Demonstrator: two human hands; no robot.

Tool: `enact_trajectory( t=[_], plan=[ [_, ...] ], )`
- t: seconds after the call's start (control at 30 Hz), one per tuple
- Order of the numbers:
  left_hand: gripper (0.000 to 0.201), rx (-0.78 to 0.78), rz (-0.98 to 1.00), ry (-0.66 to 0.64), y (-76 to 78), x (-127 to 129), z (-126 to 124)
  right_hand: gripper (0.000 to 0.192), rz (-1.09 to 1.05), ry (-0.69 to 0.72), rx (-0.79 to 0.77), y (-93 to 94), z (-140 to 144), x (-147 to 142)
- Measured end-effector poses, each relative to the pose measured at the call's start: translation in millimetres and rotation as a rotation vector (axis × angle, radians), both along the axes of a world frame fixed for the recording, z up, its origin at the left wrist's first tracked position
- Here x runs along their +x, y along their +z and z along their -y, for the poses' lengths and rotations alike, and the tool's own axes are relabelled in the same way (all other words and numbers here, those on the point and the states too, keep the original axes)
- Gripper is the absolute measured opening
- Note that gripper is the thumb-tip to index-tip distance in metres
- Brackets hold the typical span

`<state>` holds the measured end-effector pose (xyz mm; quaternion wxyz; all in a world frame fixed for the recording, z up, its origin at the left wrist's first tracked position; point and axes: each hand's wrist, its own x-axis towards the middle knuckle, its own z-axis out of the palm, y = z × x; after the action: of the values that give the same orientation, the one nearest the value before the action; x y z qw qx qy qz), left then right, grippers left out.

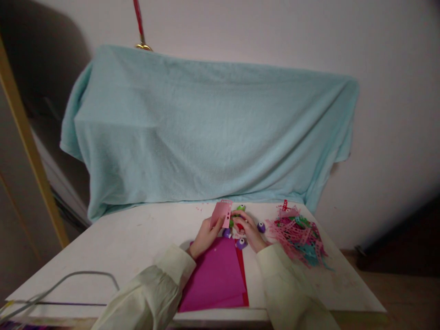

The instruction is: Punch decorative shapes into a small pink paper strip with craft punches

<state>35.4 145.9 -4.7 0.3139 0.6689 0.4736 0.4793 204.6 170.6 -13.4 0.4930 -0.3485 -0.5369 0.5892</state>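
Note:
A small pink paper card (219,214) is pinched in my left hand (205,238), thumb on its face; small shapes are punched along its top and right edges. My right hand (249,231) curls close to the card's right edge, its fingers bent around a green craft punch (231,223) that is mostly hidden. Around the hands lie a second green punch (241,207) and purple punches (241,243), (261,227). Another purple punch (227,233) sits just below the card. Something red shows beneath my right palm, too covered to name.
Magenta paper sheets (215,275) lie at the table's front edge over red paper (245,293). Right of my hands is a heap of punched paper strips (299,236). A grey cable (82,273) arches at the front left. A light blue cloth (213,133) hangs behind the white table (137,238).

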Motion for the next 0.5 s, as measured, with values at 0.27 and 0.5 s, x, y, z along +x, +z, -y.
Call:
enact_trajectory(
  t=[0.27,0.5],
  plan=[
    [0.045,-0.031,-0.027,-0.071,1.8,0.9,0.3,0.016,0.026,-0.015,0.008,-4.7,-0.1,-2.0],
    [0.043,-0.062,-0.032,-0.093,-1.1,0.9,-0.4,0.015,0.018,-0.053,0.054,-0.2,0.4,-4.9]
  ],
)
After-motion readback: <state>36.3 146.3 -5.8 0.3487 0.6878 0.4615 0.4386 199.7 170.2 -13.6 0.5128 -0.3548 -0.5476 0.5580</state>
